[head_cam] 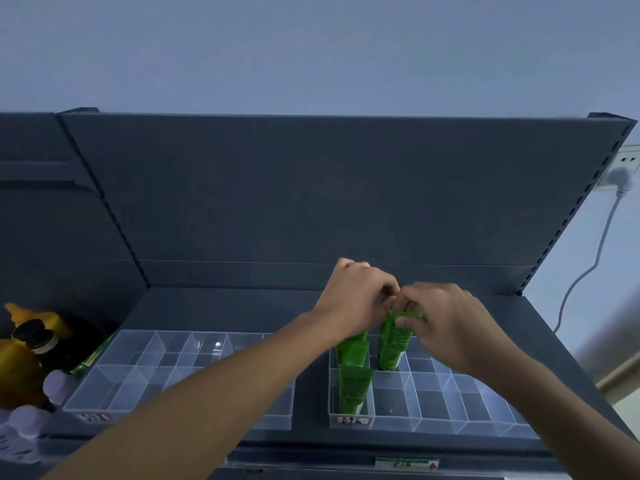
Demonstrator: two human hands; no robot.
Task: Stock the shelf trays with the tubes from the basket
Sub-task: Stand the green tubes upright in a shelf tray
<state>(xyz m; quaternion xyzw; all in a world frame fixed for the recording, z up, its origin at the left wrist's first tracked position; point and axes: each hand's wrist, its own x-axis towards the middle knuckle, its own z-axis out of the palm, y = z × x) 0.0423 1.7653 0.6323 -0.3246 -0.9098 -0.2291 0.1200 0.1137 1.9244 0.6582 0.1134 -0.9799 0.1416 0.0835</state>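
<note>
Two clear divided trays stand on the dark shelf. In the right tray point(450, 422), green tubes stand upright in its left compartments: one at the front point(353, 389), one behind it point(351, 351), and a third point(393, 344) one column to the right. My right hand point(446, 327) pinches the top end of that third tube. My left hand point(356, 299) reaches over the rear left tube, fingers curled at the same spot, touching my right hand. The left tray point(114, 386) holds nothing I can see. The basket is out of view.
Yellow bottles with dark caps point(24, 355) and pale bottle tops point(55, 384) crowd the shelf's left end, beside a green item point(91, 358). The shelf's back panel rises behind the trays. A white cable point(588, 271) hangs from a wall socket at right.
</note>
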